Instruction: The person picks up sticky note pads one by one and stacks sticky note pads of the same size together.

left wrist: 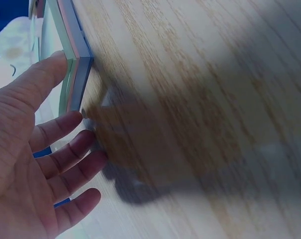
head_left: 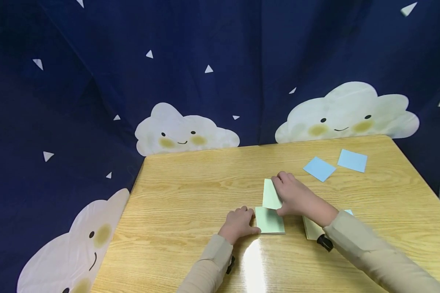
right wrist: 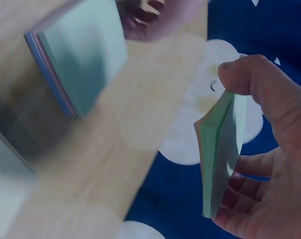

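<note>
My right hand (head_left: 297, 193) pinches a pale green sticky note pad (head_left: 270, 194) between thumb and fingers. In the right wrist view this raised pad (right wrist: 220, 154) shows a green edge with an orange layer on its far side. Below it on the table lies a stack of sticky notes (head_left: 269, 221), pale green on top. Pink and blue layers show along the side of that stack (left wrist: 75, 37) in the left wrist view. My left hand (head_left: 238, 224) rests at the stack's left side, thumb at its near corner, the other fingers loosely spread.
Two light blue notes (head_left: 319, 169) (head_left: 353, 160) lie apart at the back right of the wooden table (head_left: 183, 191). A pale yellow pad (head_left: 311, 228) lies partly hidden under my right forearm, with a blue corner (head_left: 348, 212) beyond. A dark blue cloud-patterned curtain (head_left: 205, 93) borders the table.
</note>
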Motion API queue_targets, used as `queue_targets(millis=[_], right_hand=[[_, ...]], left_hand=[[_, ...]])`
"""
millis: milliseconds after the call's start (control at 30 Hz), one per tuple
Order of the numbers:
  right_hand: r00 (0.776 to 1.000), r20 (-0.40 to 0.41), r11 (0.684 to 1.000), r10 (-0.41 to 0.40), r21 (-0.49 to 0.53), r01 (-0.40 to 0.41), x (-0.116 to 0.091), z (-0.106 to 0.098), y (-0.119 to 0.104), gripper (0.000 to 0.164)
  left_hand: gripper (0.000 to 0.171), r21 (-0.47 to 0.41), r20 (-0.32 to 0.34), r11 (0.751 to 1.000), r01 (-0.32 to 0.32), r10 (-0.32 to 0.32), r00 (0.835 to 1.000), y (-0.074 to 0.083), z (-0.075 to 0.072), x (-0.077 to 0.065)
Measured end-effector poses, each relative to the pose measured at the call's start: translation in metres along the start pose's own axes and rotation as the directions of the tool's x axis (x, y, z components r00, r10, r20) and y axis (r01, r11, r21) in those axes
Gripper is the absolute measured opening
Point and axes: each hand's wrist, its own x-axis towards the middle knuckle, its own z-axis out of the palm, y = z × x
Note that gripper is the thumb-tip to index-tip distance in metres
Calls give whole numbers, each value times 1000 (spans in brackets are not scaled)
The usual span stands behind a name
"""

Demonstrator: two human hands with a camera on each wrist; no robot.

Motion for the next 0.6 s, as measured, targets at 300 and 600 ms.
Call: queue_targets(millis=[300, 600], right_hand=[[991, 117, 998, -58, -11, 60, -4, 34, -9, 78], [985, 159, 995, -72, -58, 82, -7, 66, -8, 74]], left_hand=[[41, 8, -1, 1000, -3, 3, 1000, 0, 0, 0], [39, 33, -12, 999, -10, 10, 1000, 0, 0, 0]])
